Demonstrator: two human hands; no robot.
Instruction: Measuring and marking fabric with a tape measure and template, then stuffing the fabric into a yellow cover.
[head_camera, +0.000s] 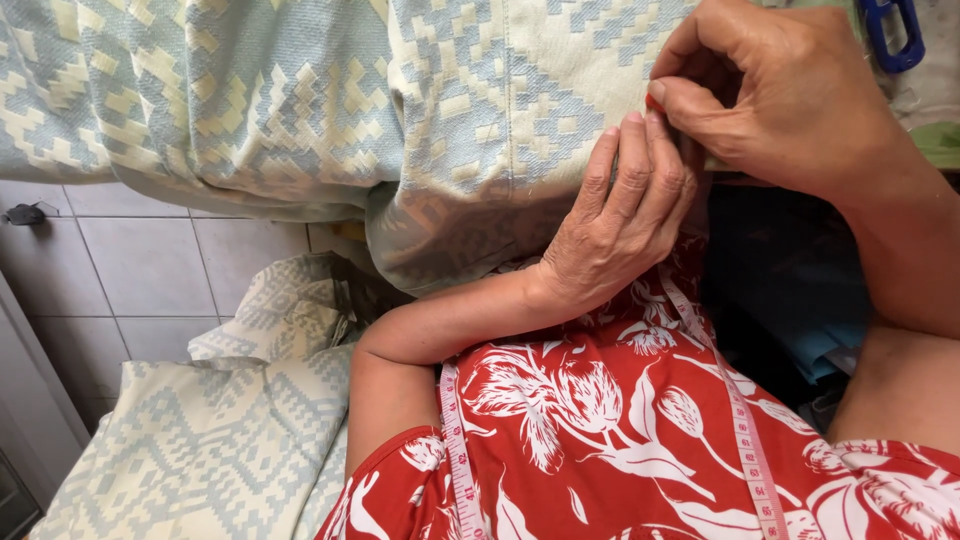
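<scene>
- Patterned cloth (300, 100), pale blue & cream, is lying across the top of view, spilling down over the edge toward the tiled floor (150, 270); more of it is piling up at lower L.
- Both hands are meeting at the cloth's R edge, upper R, right at the vertical seam/fold.
- L hand (615, 230) is reaching up from below, fingers together & flat, pressing the cloth edge.
- R hand (780, 95) is coming in from the R, just above L, thumb & forefinger pinching a small red thing (654, 101) – too small to tell what.
- The two hands are touching; R is nearer the red thing.
- Cloth's long run is heading L, away from the hands.
- Tape measure (745, 440) is hanging round the neck over the red floral dress (600, 420).
- Blue clip-like item (893, 35) is sitting at top R.
</scene>
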